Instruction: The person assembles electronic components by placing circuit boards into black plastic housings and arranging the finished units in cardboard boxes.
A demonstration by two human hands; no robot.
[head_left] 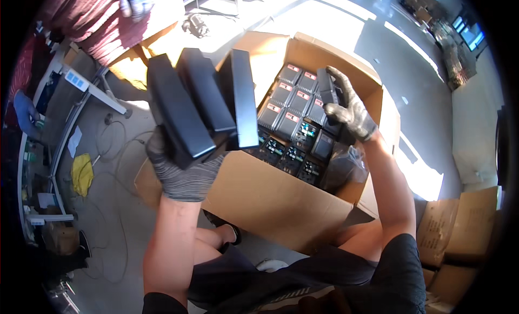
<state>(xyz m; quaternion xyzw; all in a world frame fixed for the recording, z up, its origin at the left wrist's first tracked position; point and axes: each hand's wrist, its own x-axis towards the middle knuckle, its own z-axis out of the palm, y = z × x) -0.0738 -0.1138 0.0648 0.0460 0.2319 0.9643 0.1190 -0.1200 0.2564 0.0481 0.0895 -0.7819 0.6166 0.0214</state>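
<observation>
Three black plastic covers (178,106), curved and smooth on the outside, stand fanned out in my gloved left hand (186,176). Its fingers are closed around their lower ends, left of an open cardboard box (275,195). My gloved right hand (351,108) is over the right part of the box, pinching a dark cover (325,87) between thumb and fingers. Rows of black block-shaped units (292,95) with red-and-white labels fill the box's far side. Nearer, several units show bare green circuit boards (273,146). A clear plastic bag (354,157) lies in the box's near right corner.
Another person's gloved hand (138,3) and red clothing are at the upper left. A metal-framed table (97,92) stands left, with a yellow cloth (82,174) and cables on the floor nearby. Cardboard boxes (459,222) are stacked at the right.
</observation>
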